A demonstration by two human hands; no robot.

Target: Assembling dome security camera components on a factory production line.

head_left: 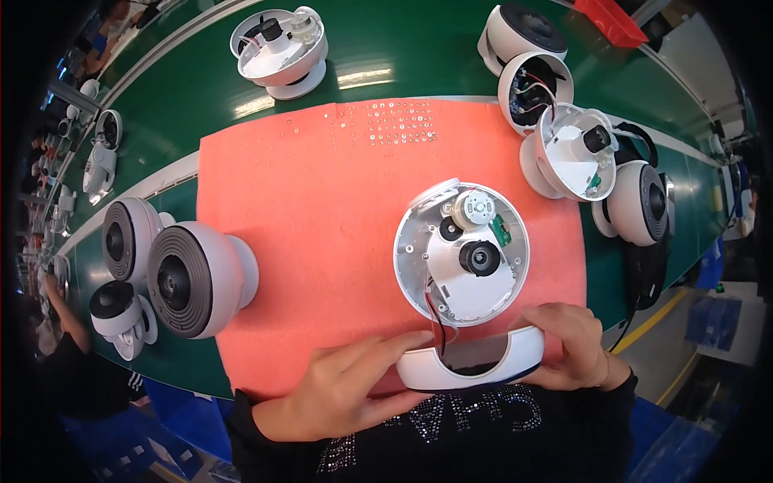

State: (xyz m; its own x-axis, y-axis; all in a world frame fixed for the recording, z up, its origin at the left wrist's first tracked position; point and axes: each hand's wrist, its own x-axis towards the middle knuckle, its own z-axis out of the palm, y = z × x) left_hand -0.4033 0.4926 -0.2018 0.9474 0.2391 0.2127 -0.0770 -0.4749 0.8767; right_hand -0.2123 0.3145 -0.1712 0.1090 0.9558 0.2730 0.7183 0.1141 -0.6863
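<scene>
A white curved camera housing cover (525, 352) is tilted up at the near edge of the pink mat, held between both hands. My left hand (350, 382) grips its left end, thumb and fingers on either side. Its right end is in my right hand (573, 346), fingers over the top edge. Thin red and black wires run toward the cover from an opened round camera body (419, 266) just beyond it. Inside that body are a black lens (480, 258), a silver round motor (475, 208) and a small green circuit board (501, 230).
Small screws (401, 121) stand in rows on the far part of the pink mat (306, 209). Assembled cameras (193, 278) stand at left. Opened camera units (576, 153) crowd the right, another (282, 52) stands far back. A red bin (610, 22) lies far right.
</scene>
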